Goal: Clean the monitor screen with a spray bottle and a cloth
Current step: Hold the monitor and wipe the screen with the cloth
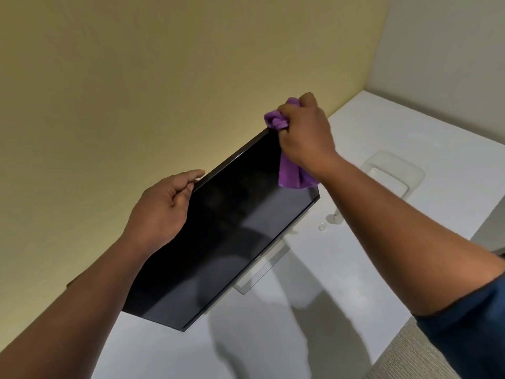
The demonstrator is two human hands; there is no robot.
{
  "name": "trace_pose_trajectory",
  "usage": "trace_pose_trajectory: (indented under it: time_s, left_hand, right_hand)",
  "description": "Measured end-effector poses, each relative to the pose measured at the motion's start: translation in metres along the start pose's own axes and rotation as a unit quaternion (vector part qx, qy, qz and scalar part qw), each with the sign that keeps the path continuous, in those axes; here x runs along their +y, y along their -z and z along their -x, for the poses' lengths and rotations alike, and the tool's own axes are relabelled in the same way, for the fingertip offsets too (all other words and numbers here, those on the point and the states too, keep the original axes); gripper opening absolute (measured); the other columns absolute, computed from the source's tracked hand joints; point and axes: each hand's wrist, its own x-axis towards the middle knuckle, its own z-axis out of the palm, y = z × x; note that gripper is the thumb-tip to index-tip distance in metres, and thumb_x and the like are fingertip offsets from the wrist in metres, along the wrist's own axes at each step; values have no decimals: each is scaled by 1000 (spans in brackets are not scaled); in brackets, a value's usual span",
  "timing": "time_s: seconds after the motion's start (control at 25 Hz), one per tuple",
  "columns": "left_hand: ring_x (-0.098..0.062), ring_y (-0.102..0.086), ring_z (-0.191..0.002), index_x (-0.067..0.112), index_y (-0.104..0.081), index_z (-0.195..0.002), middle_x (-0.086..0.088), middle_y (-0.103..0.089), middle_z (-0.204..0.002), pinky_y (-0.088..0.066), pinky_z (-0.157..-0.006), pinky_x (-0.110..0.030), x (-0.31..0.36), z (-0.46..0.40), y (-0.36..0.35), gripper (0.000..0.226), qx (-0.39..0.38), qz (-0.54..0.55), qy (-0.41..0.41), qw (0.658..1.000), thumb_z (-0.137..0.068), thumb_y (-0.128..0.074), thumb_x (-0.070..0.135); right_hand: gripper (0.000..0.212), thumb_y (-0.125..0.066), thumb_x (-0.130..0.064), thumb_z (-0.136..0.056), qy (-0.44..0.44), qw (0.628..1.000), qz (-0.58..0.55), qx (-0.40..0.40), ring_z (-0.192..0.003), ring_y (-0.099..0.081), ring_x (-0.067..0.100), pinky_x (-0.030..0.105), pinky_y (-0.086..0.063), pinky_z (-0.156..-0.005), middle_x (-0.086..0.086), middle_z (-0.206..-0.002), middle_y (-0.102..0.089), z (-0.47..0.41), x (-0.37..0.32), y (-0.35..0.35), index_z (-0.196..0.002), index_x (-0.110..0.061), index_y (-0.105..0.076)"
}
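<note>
Purple crumpled cloth (pixel 284 170) gripped by right hand (pixel 303 132); left hand (pixel 161 206) seemingly pinches glossy monitor (pixel 229 236).

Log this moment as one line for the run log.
step: wiping | left hand: grips black flat monitor top edge | right hand: grips bunched purple cloth at upper corner | spray bottle: not seen

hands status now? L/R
Left hand: grips the monitor's top edge, steadying it.
Right hand: closed around the purple cloth, at the screen's upper corner.
</note>
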Motion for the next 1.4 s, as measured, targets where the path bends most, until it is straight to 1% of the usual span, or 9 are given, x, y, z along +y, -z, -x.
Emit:
trace_pose_trajectory:
  time_s: [0.24, 0.32, 0.48, 0.6, 0.72, 1.0, 1.16, 1.32, 1.4]
  left_hand:
    - [-6, -56, -127, 45, -60, -137, 19, -63, -132, -45, -104, -31, -1, 2, 1, 48, -20, -40, -24, 999, -106, -43, 11]
    - [-6, -55, -129, 46, -59, -136, 21, -62, -133, -46, -107, -35, -2, 1, 1, 47, -26, -33, -21, 999, -107, -42, 14]
    - [-5, -53, -132, 46, -59, -136, 21, -61, -136, -43, -109, -34, -3, 1, 1, 46, -38, -38, -16, 998, -108, -39, 16]
    - [-3, -52, -133, 49, -59, -134, 24, -61, -137, -43, -111, -34, -3, 3, 0, 47, -35, -26, -4, 999, -108, -39, 15]
    - [-3, -53, -133, 50, -59, -134, 23, -61, -137, -43, -113, -37, -4, 4, -1, 49, -35, -26, -6, 999, -107, -39, 13]
    - [-4, -55, -131, 50, -58, -135, 22, -62, -137, -45, -112, -39, -5, 4, -2, 49, -35, -22, -7, 999, -108, -40, 13]
    - [-3, -55, -132, 52, -57, -135, 23, -62, -137, -45, -113, -41, -9, 2, -2, 48, -36, -14, -5, 999, -108, -40, 16]
    - [-4, -55, -133, 47, -57, -138, 22, -62, -138, -44, -115, -42, -11, 1, -2, 46, -39, -16, -13, 999, -109, -39, 17]
    - [-3, -54, -134, 46, -57, -138, 22, -62, -138, -43, -116, -42, -12, 1, -1, 45, -42, -12, -17, 999, -109, -38, 18]
  right_hand:
    - [27, -54, -24, -89, 148, 986, -1, -80, -90, -56, 30, 32, -45, -73, 5, -105, -49, 28, -29, -11, -109, -17, -71]
    - [27, -52, -22, -91, 67, 997, -1, -35, -95, -57, 30, 26, -35, -74, 2, -106, -46, 2, -8, 3, -109, -20, -72]
    - [24, -44, -21, -86, -81, 994, -71, -24, -89, -54, 26, 30, -37, -70, 10, -103, -59, -29, 36, 7, -93, -18, -67]
    - [15, -45, -17, -81, -219, 952, -207, -56, -72, -52, 22, 34, -36, -65, 4, -76, -60, -13, 58, -8, -74, -17, -58]
    - [11, -48, -13, -78, -311, 909, -266, -80, -69, -54, 21, 36, -39, -63, 2, -72, -59, 18, 86, -28, -75, -14, -59]
    - [26, -39, -23, -97, -404, 876, -262, -34, -75, -54, 22, 38, -43, -67, 9, -86, -62, 71, 127, -83, -87, -9, -59]
    - [31, -34, -21, -89, -469, 846, -252, -10, -84, -59, 27, 40, -51, -74, 15, -107, -64, 99, 134, -109, -103, -11, -60]
    - [26, -36, -16, -88, -496, 818, -288, 31, -86, -61, 22, 30, -50, -66, 7, -107, -57, 115, 115, -115, -106, -18, -54]
    - [31, -38, -17, -89, -519, 803, -294, 17, -93, -63, 25, 38, -56, -76, 9, -112, -58, 127, 108, -121, -116, -16, -53]
